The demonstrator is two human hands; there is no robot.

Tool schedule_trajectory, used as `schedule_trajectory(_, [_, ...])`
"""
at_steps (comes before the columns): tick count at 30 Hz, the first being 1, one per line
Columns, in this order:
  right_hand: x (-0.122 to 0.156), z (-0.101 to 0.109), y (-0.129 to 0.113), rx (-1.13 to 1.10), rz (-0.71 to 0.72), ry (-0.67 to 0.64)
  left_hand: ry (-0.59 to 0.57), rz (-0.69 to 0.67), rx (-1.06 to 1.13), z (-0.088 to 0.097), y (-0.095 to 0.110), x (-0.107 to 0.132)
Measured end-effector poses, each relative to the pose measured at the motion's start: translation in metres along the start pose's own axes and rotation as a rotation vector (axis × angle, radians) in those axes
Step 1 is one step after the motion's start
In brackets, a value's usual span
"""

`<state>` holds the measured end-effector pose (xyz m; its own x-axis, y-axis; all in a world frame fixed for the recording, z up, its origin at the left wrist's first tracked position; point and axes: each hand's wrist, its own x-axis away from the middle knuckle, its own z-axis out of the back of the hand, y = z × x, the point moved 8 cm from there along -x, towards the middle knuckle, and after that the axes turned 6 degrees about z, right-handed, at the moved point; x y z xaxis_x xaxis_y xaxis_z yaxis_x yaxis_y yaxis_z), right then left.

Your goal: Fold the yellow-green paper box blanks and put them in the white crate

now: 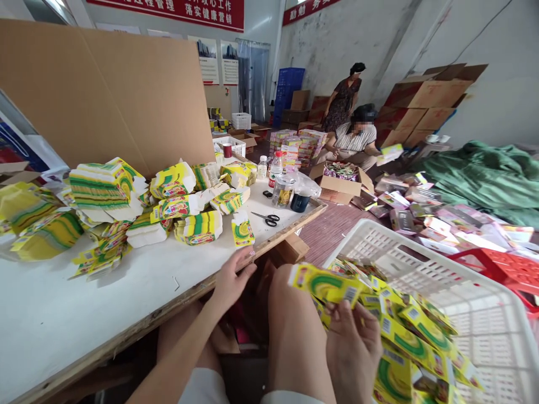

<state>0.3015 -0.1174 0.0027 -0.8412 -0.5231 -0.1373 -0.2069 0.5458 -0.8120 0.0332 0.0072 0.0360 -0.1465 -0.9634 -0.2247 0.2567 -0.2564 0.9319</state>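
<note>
The right hand (355, 343) pinches a yellow-green cardboard carton (326, 284) by one end, likely leaving its print uncovered, beside the right-side white plastic basket (379, 238); the left hand (233, 279), loosely spread, is by the white table (105, 308).

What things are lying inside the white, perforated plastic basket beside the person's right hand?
Yellow and green printed packets lie heaped in the basket. The right hand hides part of the heap. Whatever lies beneath the top packets is covered and cannot be seen.
</note>
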Motion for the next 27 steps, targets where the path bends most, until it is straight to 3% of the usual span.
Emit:
schedule_trajectory(2, [-0.021,0.021,-0.006,-0.014,0.029,0.086,0.1,-0.014,-0.072,0.015,-0.016,-0.027])
schedule_trajectory(5, [-0.048,0.046,-0.015,0.004,0.087,0.147,0.153,-0.034,-0.155,0.027,-0.034,-0.055])
schedule_trajectory(8, [-0.061,0.057,-0.02,0.024,0.128,0.173,0.139,-0.037,-0.198,0.027,-0.044,-0.07])
schedule_trajectory(11, [-0.058,0.057,-0.023,0.052,0.139,0.2,0.125,-0.03,-0.2,0.021,-0.04,-0.071])
schedule_trajectory(13, [-0.051,0.042,-0.021,0.144,0.091,0.093,0.111,-0.029,-0.174,0.013,-0.024,-0.063])
schedule_trajectory(15, [-0.038,0.01,-0.013,0.288,-0.025,-0.176,0.053,-0.037,-0.131,0.0,0.001,-0.047])
schedule_trajectory(17, [-0.018,-0.022,-0.005,0.36,-0.123,-0.429,-0.087,-0.059,-0.072,-0.02,0.032,-0.026])
schedule_trajectory(19, [-0.003,-0.045,-0.005,0.378,-0.146,-0.537,-0.329,-0.089,0.053,-0.047,0.061,-0.004])
schedule_trajectory(20, [0.002,-0.054,-0.007,0.377,-0.141,-0.568,-0.385,-0.086,0.099,-0.054,0.071,0.004])
schedule_trajectory(23, [0.012,-0.07,-0.012,0.358,-0.101,-0.64,-0.354,-0.009,0.152,-0.058,0.076,0.012])
schedule_trajectory(27, [0.016,-0.069,-0.014,0.353,-0.068,-0.703,-0.341,0.03,0.217,-0.056,0.065,0.013])
